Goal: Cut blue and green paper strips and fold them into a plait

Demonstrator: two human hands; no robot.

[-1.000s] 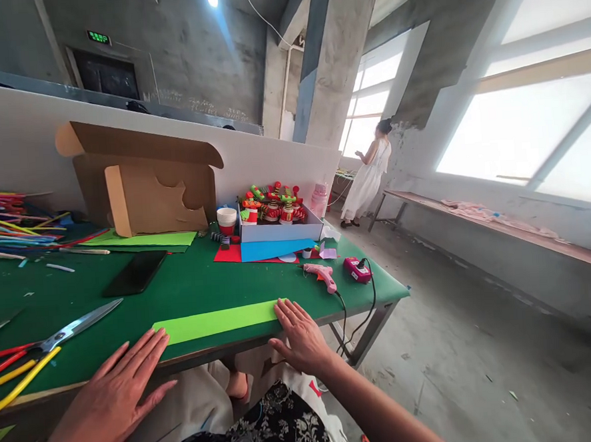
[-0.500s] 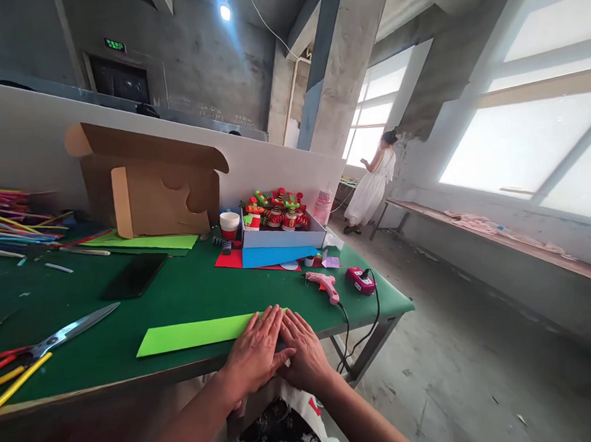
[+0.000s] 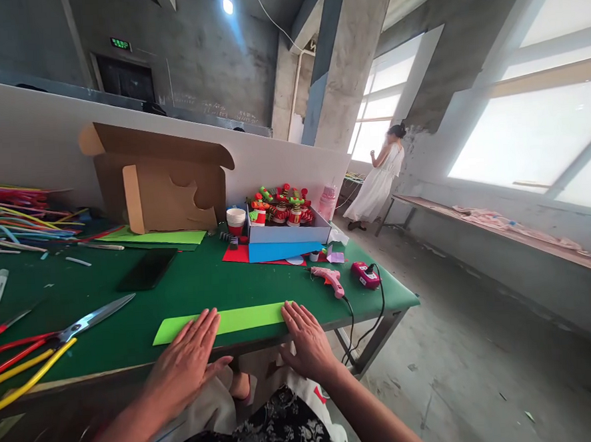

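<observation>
A bright green paper strip [image 3: 251, 318] lies along the near edge of the green-topped table. My left hand [image 3: 190, 351] rests flat on its left part, fingers stretched out and thumb pointing right. At the strip's right end, the fingertips of my right hand [image 3: 305, 334] press down, with that hand flat too. Neither hand grips anything. Left of my left hand lie scissors [image 3: 76, 328] with red and yellow handles, blades pointing right. Beyond my right hand sits a pink glue gun [image 3: 329, 279] with a black cord.
A white box [image 3: 286, 232] holds several red and green crafted figures. Near it are stacked paper cups [image 3: 236, 219], blue paper [image 3: 277, 251] and a pink power block [image 3: 365, 275]. A phone [image 3: 148, 268], pipe cleaners [image 3: 19, 211] and an open cardboard box [image 3: 168, 195] stand left. A person [image 3: 380, 176] stands beyond.
My left hand has slid left along the green strip, away from my right hand. My right hand stays at the right end. The view has shifted slightly left.
</observation>
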